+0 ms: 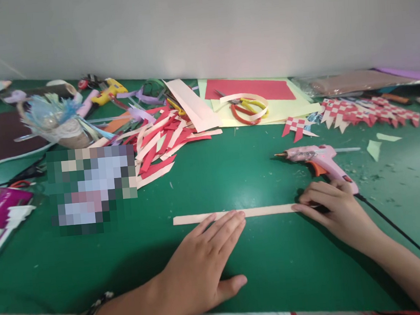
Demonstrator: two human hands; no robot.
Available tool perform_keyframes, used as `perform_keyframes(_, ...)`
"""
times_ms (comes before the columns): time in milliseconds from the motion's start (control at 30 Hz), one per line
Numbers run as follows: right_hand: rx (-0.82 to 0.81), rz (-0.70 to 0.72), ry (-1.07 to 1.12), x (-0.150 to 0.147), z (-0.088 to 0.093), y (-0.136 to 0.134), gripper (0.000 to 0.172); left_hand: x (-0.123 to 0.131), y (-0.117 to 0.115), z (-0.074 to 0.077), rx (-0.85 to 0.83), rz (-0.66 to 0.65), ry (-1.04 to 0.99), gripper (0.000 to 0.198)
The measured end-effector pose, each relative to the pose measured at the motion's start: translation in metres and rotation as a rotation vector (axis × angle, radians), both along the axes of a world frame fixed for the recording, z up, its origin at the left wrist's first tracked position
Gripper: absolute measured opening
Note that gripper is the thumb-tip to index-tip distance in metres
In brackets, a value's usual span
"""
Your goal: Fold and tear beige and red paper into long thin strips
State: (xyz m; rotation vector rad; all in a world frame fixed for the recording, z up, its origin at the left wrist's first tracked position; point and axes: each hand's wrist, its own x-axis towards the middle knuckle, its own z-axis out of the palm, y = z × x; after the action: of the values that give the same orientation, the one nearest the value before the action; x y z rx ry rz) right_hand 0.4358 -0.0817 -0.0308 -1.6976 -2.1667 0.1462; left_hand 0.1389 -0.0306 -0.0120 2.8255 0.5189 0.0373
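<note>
A long pale peach paper strip point(269, 210) lies flat across the green table in front of me. My left hand point(207, 256) rests on it, fingers stretched out over its middle and the thumb apart. At the strip's right end, my right hand point(334, 208) pinches the paper between thumb and fingers. Just beyond that hand lies a pink glue gun point(313, 156), its nozzle pointing left and a clear glue stick out of its back.
Red and peach paper strips point(167, 132) are heaped at the back. Scissors point(248, 110) lie on coloured paper sheets point(251, 89). Woven checkered pieces point(368, 112) sit back right. The glue gun's black cord point(400, 231) runs right. A magenta device point(1, 212) stands at left.
</note>
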Motion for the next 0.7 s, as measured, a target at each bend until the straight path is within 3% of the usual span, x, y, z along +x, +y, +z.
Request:
perform_keyframes(533, 0.013, -0.065, -0.094, 0.003, -0.001, 0.000, 0.032, 0.001, 0.000, 0.001, -0.047, 0.014, -0.016, 0.066)
perform_keyframes(700, 0.002, -0.007, -0.069, 0.013, 0.001, -0.002, 0.027, 0.001, -0.001, 0.001, -0.054, 0.023, -0.020, 0.066)
